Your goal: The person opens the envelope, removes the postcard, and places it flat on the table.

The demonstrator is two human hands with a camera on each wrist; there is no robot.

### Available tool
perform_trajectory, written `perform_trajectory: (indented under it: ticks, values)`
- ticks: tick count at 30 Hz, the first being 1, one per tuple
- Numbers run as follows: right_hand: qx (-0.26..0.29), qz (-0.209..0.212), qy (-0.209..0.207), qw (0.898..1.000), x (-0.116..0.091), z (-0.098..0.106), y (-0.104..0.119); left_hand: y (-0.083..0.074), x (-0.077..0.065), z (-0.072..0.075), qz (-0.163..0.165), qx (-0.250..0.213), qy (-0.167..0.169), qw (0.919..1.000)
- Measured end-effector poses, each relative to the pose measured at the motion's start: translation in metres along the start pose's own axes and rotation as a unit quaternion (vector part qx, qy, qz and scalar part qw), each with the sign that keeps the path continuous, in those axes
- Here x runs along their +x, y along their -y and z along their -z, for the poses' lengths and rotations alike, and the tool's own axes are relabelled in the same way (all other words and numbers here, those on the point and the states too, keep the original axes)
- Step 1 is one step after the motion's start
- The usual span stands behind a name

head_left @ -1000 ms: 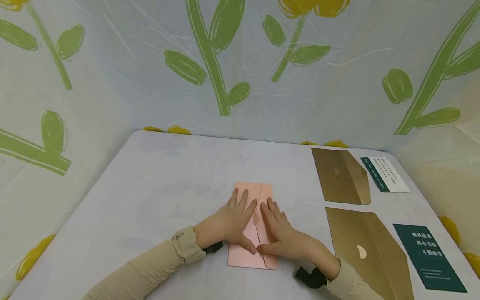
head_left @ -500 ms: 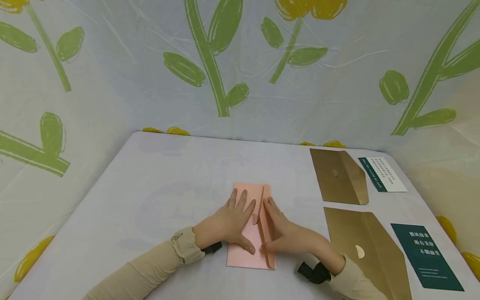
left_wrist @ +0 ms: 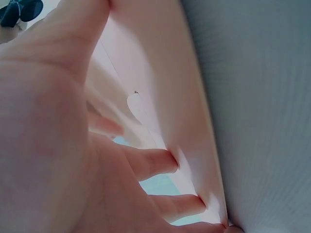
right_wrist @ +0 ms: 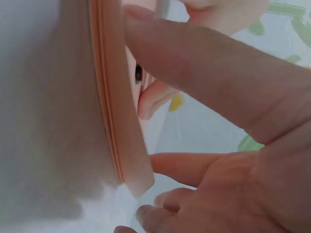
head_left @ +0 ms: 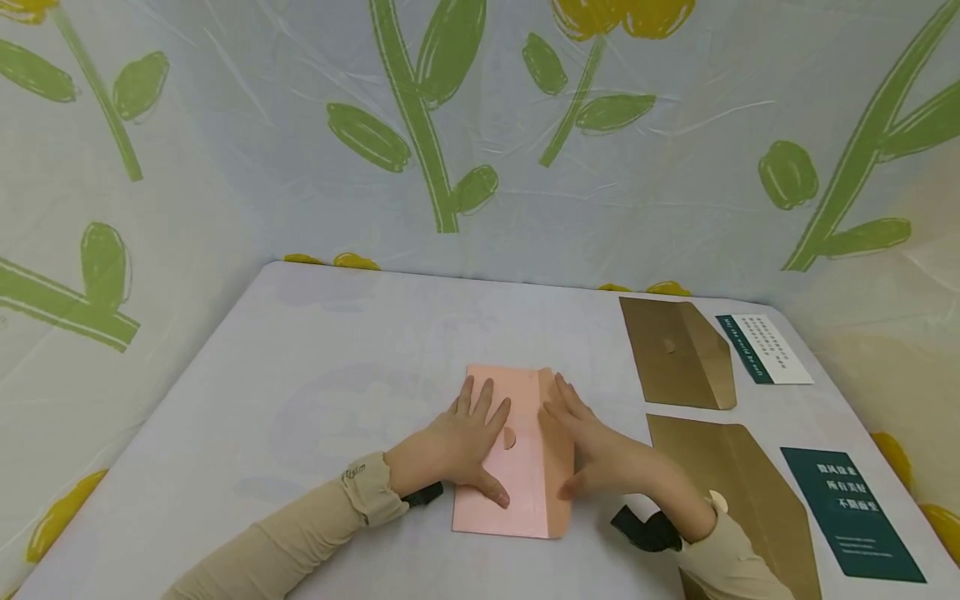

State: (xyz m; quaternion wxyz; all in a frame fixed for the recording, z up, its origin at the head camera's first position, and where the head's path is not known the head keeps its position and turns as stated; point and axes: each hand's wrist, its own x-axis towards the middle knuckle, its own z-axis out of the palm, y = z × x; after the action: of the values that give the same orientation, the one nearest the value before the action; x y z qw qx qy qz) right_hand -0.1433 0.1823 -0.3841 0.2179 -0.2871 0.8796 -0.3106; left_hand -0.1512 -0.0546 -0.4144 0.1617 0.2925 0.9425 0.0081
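A pink envelope (head_left: 517, 492) lies upright on the table, its long flap (head_left: 555, 479) folded out to the right. In the head view a small half-round tab (head_left: 509, 438) shows on its body. My left hand (head_left: 457, 442) rests on the envelope's left part with fingers spread; the left wrist view has its fingertips (left_wrist: 167, 162) touching the pink paper. My right hand (head_left: 600, 446) is at the flap's outer edge, thumb and fingers extended. In the right wrist view its thumb (right_wrist: 146, 36) and index finger (right_wrist: 180, 165) touch the flap from above.
At the right lie two brown envelopes, a smaller one (head_left: 663, 358) behind a larger one (head_left: 757, 492), flaps out. Beside them are a green-and-white card (head_left: 772, 350) and a dark green card (head_left: 851, 533). A flower-printed sheet (head_left: 525, 192) hangs behind the table.
The pink envelope's flap, folded over its body a second ago, has swung up and out to the right. My right hand moved right with it; the left hand stayed put.
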Motion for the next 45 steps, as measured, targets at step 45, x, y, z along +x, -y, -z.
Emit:
perform_trajectory:
  ticks: [45]
  values:
    - [-0.093, 0.012, 0.017, 0.995, 0.007, -0.012, -0.007, -0.038, 0.020, 0.016, 0.106, -0.003, 0.020, 0.9941]
